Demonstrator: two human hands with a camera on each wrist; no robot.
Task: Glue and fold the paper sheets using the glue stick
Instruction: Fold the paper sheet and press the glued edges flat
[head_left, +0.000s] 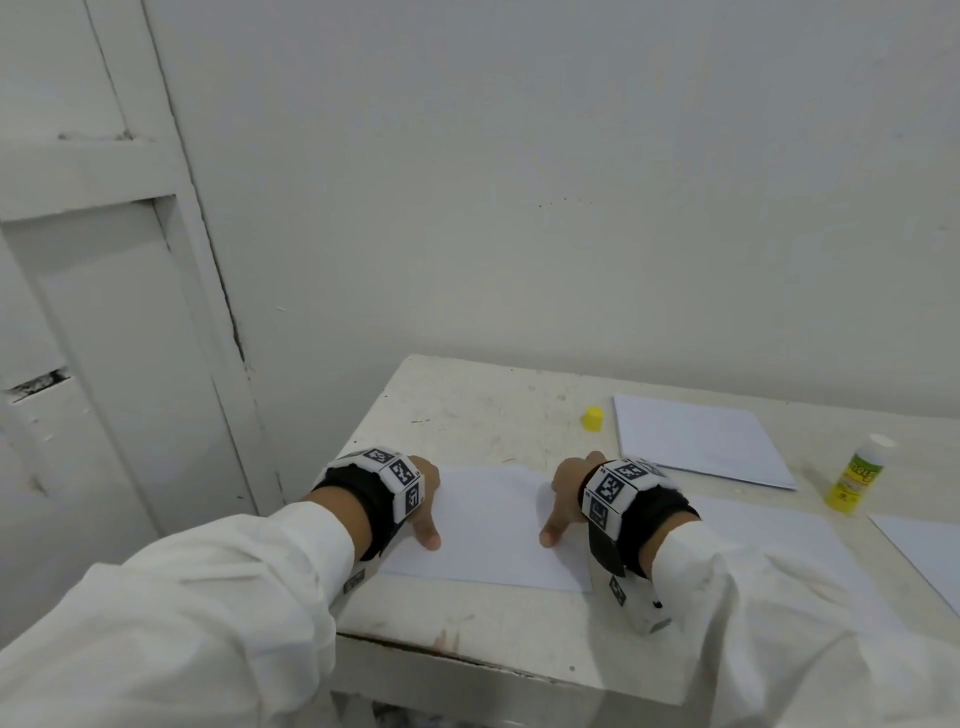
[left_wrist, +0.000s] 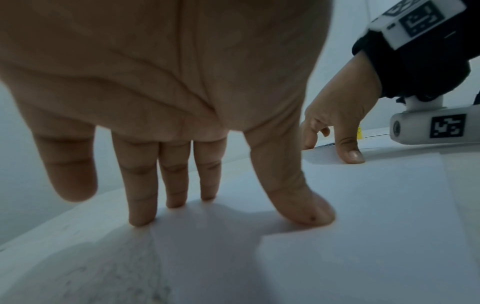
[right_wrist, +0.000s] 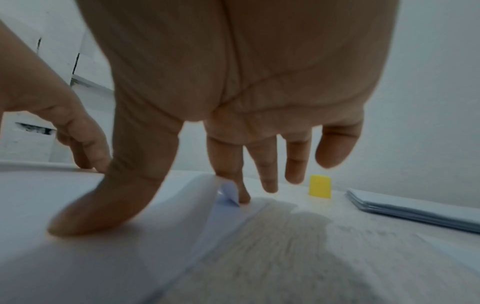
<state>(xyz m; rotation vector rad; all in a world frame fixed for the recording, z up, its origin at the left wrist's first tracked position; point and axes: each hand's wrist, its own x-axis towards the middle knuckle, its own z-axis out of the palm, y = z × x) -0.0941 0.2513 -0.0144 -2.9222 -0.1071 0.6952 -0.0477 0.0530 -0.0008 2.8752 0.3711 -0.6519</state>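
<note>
A white paper sheet (head_left: 488, 525) lies flat near the table's front edge, and both my hands press on it. My left hand (head_left: 434, 506) holds down its left end, thumb (left_wrist: 311, 214) and straight fingertips (left_wrist: 141, 218) touching the paper. My right hand (head_left: 563, 499) presses the right end with its thumb (right_wrist: 91, 211). Its index finger (right_wrist: 233, 181) stands at the far corner, where the sheet (right_wrist: 155, 236) shows two layers and a small raised curl. The glue stick (head_left: 857, 475) stands uncapped at the right. Its yellow cap (head_left: 593, 419) sits behind my right hand.
A stack of white sheets (head_left: 696, 439) lies at the back right, also seen in the right wrist view as a paper stack (right_wrist: 415, 209) beside the cap (right_wrist: 320, 186). Another sheet (head_left: 924, 545) lies at the right edge. The wall rises behind the table (head_left: 467, 405); a door stands on the left.
</note>
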